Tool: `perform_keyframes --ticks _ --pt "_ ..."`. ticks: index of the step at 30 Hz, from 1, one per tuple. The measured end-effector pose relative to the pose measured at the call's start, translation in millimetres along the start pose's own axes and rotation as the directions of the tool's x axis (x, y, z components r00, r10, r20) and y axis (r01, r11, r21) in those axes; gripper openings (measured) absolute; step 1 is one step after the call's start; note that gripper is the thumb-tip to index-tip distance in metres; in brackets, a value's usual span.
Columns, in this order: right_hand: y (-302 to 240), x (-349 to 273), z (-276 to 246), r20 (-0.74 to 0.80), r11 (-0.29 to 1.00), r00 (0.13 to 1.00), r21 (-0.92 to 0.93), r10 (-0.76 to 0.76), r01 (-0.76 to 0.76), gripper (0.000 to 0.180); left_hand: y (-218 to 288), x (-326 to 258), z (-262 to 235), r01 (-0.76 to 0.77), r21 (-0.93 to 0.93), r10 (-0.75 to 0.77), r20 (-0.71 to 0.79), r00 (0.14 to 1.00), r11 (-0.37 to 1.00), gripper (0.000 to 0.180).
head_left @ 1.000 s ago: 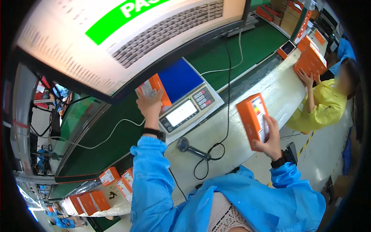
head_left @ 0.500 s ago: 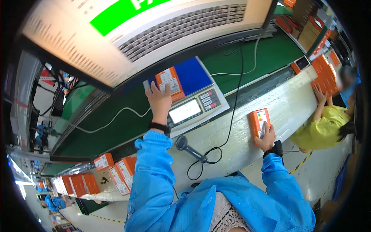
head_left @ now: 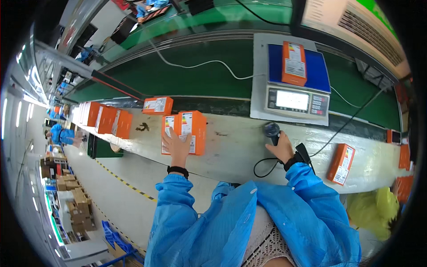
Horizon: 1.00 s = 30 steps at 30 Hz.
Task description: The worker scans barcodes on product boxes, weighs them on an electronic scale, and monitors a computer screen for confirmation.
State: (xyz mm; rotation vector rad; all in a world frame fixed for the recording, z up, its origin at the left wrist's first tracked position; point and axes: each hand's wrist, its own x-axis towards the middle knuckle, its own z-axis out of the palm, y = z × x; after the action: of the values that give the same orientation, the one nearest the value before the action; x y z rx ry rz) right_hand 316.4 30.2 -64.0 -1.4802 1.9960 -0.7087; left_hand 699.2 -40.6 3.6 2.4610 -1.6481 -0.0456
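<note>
My left hand (head_left: pixel 177 146) lies with its fingers spread over the labelled face of a pair of orange boxes (head_left: pixel 199 133) on the bench. Around the handle of a dark handheld barcode scanner (head_left: pixel 271 129) my right hand (head_left: pixel 283 148) is closed, the scanner's head pointing away from me. An orange box (head_left: pixel 294 63) with white labels rests on the blue plate of a weighing scale (head_left: pixel 289 100), clear of both hands. To the right of my right hand, another orange box (head_left: pixel 341 163) lies on the bench by itself.
Left of my left hand are a small orange box (head_left: pixel 158 105) and a row of orange boxes (head_left: pixel 105 119). The scanner's black cable (head_left: pixel 262 175) loops on the bench (head_left: pixel 231 153). A monitor (head_left: pixel 351 33) stands at the upper right. A person in yellow (head_left: pixel 372 209) is at the right.
The view has swung left. My left hand has left the scale for the orange boxes at left. My right hand has let go of an orange box on the bench and taken the scanner.
</note>
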Motion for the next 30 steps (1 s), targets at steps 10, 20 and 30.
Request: perform_keyframes --ticks 10,20,30 --pt "-37.7 3.2 -22.7 -0.112 0.971 0.991 0.235 0.077 -0.049 0.040 -7.2 -34.3 13.3 -0.206 -0.045 0.211 0.180 0.961 0.978 0.095" --pt "-99.2 84.9 -126.5 -0.334 0.913 0.920 0.404 0.205 -0.057 0.035 6.0 -32.5 24.7 -0.166 0.091 0.132 0.296 0.946 0.982 0.097" --pt "-94.2 100.9 -123.8 -0.280 0.887 0.919 0.442 0.276 -0.132 0.033 8.8 -33.6 19.4 -0.144 0.039 0.125 0.312 0.942 0.989 0.092"
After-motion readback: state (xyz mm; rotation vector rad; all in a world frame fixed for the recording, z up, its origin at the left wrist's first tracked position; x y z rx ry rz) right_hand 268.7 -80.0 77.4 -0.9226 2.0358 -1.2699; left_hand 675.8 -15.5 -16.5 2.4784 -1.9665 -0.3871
